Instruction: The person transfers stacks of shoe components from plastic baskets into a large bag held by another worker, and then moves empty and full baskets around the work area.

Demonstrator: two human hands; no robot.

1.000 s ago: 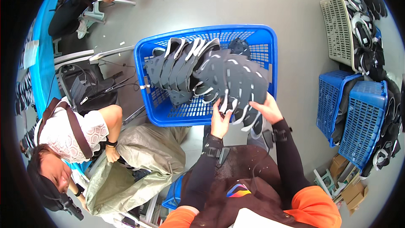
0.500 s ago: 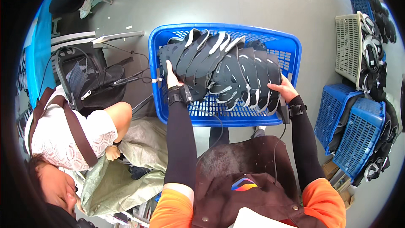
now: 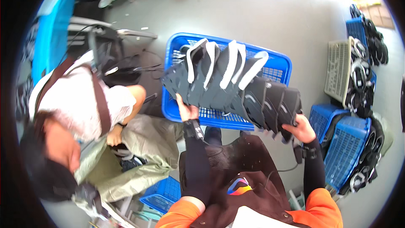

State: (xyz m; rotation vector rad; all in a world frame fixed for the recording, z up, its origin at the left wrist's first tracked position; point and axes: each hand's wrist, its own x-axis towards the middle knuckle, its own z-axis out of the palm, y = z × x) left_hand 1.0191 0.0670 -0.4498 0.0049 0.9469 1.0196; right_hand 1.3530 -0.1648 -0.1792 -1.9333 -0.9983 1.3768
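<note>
A long row of black shoe uppers [image 3: 219, 88], overlapping and edged with white curved strips, is squeezed between my two hands. My left hand [image 3: 185, 109] grips its near side toward the left end, fingers mostly hidden beneath. Around the right end closes my right hand [image 3: 300, 128], thumb on the near face. The row slants over a blue plastic basket [image 3: 280, 59], its right end hanging past the basket's near right side. Lattice walls of the basket show behind it. What lies under the row is mostly hidden.
At my left a person in a white top bends over a grey-green sack [image 3: 147, 143] with dark things inside. Blue baskets [image 3: 346, 147] and a beige basket [image 3: 337, 69] with black-and-white pieces line the right. Another blue basket [image 3: 162, 194] sits low left, and a chair [image 3: 105, 46] stands far left.
The row of uppers has risen from inside the basket and swung, its right end coming nearer to me. Both hands moved nearer with it, still gripping. The view has shifted too.
</note>
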